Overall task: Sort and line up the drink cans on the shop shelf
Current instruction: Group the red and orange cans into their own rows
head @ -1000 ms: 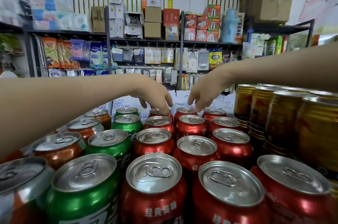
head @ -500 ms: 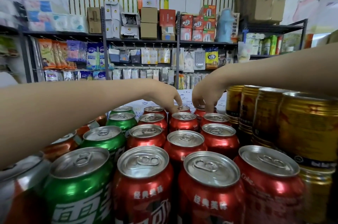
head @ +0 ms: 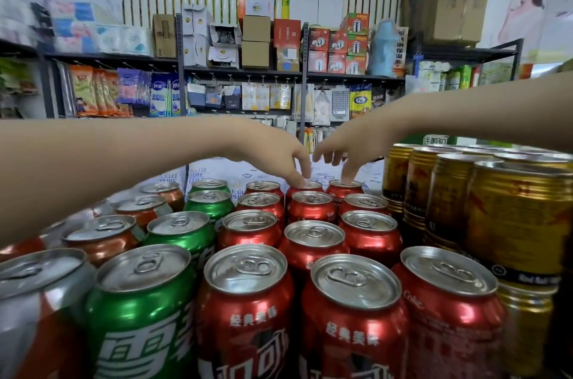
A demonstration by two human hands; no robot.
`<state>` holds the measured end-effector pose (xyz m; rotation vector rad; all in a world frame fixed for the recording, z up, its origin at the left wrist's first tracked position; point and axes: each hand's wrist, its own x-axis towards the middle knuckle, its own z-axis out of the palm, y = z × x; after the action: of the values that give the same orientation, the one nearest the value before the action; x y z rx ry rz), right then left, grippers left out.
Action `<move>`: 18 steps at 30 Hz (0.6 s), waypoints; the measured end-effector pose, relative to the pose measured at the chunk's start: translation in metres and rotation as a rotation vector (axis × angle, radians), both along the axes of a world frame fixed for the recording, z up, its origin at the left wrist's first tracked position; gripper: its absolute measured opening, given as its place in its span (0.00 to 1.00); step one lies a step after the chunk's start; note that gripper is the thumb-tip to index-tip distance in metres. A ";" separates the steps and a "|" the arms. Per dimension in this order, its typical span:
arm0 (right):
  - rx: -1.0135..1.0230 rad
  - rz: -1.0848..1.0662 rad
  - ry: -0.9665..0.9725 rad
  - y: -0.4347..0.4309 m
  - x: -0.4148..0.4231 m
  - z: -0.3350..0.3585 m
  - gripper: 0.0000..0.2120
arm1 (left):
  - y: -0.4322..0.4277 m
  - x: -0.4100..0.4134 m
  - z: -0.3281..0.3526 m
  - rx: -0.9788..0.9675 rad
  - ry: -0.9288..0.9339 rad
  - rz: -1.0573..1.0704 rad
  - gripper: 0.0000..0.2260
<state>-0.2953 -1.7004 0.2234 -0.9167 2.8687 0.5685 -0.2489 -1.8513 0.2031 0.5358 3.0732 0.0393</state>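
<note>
**Hands reach the back row of a can display**

Hands meet over the far end of a shop shelf packed with upright drink cans. At the centre of the frame the left hand [head: 279, 158] curls downward, its fingertips [head: 299, 182] on the lid of the rearmost red can [head: 305, 186] in the middle red column. Just to its right, the right hand [head: 347, 146] drops loosely spread fingers onto the lid of the neighbouring back-row red can [head: 344, 186]. Neither hand appears to be wrapped round a can; whether the fingers pinch a rim cannot be told from here.

Both cans stand with their long axes vertical, directly beneath the fingertips, each nearer its own hand. Any straightening would likely be a small nudge or twist from above.

Green cans [head: 183, 230] fill a column left of centre, orange cans [head: 102, 236] sit further left, and taller gold cans [head: 514, 217] crowd the right of the frame. The rows look largely sorted by colour.
</note>
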 end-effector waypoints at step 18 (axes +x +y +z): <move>-0.010 0.023 -0.128 -0.035 0.034 -0.017 0.29 | -0.033 0.023 -0.011 -0.109 -0.057 0.144 0.20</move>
<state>-0.2608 -1.7357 0.2061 -0.9521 2.7531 0.4797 -0.2262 -1.8841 0.1925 0.3030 3.0304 -0.1079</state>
